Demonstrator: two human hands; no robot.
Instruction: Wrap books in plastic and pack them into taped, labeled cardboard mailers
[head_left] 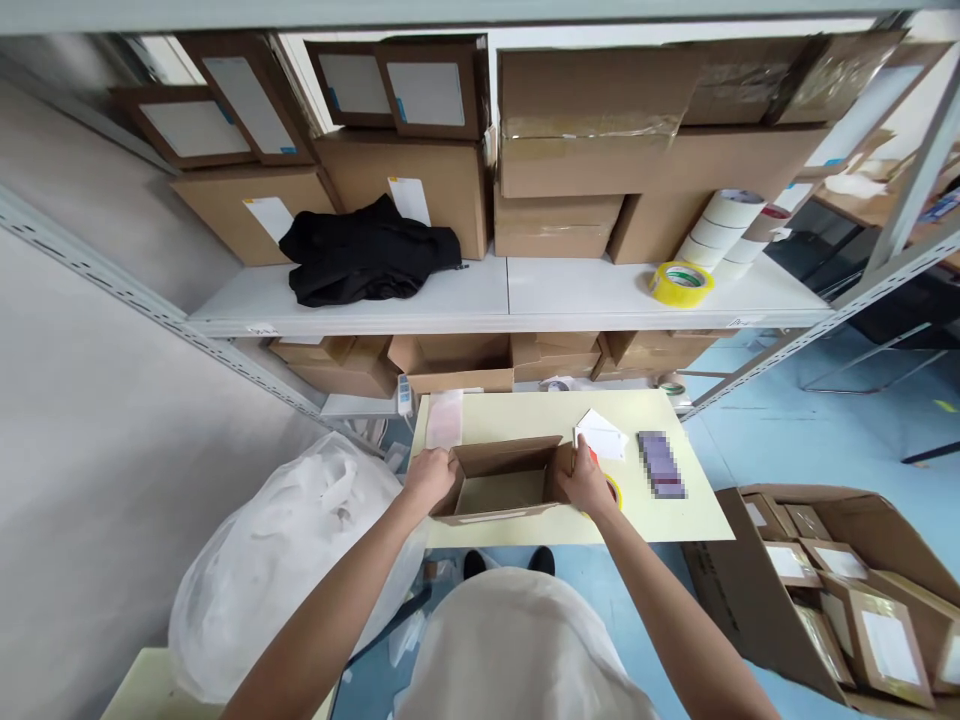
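Both forearms reach out: the left hand (pixel 429 474) and right hand (pixel 587 484) each clench a side of the open cardboard box (pixel 501 482) on the bench (pixel 697 512), white cards (pixel 600 435) just beyond.

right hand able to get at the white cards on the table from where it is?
Probably yes. The right hand grips the open box's right flap, and the white cards lie just beyond it on the table, nothing between them.
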